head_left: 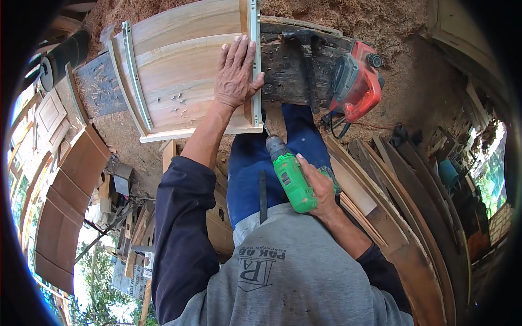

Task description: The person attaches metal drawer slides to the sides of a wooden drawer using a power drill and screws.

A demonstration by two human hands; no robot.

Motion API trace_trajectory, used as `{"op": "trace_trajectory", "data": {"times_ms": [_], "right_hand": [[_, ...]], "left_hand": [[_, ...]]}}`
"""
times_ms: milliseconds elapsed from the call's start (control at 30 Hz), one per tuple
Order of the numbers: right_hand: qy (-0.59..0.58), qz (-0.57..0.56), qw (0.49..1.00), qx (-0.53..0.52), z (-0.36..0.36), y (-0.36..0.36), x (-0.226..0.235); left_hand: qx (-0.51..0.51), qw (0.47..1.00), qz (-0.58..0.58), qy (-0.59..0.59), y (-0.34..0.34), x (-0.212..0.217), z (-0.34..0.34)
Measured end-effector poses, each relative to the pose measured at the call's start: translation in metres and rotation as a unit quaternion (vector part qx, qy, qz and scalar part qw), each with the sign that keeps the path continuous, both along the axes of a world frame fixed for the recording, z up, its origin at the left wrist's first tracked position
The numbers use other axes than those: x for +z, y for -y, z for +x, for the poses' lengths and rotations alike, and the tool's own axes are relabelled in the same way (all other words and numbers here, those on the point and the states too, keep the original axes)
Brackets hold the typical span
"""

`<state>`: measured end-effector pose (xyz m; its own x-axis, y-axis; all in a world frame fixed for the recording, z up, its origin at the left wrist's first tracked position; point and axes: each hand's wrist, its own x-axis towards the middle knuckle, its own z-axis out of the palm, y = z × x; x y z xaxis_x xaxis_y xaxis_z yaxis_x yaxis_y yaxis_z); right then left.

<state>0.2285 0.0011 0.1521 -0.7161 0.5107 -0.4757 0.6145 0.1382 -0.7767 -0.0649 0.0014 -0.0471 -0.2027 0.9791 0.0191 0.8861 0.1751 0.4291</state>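
My left hand (236,76) lies flat with fingers stretched out on a shallow wooden drawer box (179,60), beside its right edge. A pale metal drawer slide (254,49) runs along that edge, and a second slide (133,76) lines the left side. Several small screws (176,99) are scattered on the wood. My right hand (321,187) is wrapped round a green cordless drill (293,182). Its bit points up toward the box's near right corner, close to the slide's end; whether it touches cannot be made out.
The box rests on a dark, worn bench (288,73). On the bench, to the right, are a hammer (310,76) and a red electric planer (356,81). Wood shavings (348,19) cover the ground behind. Long boards (380,201) lean at right; a brown panel (70,206) stands left.
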Motion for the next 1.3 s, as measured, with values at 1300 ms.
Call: {"op": "trace_trajectory", "data": {"times_ms": [1300], "right_hand": [[0.051,0.019,0.998,0.031,-0.030,0.025,-0.009]], "left_hand": [[0.005,1.000,0.012,0.007,0.003,-0.007,0.000]]}}
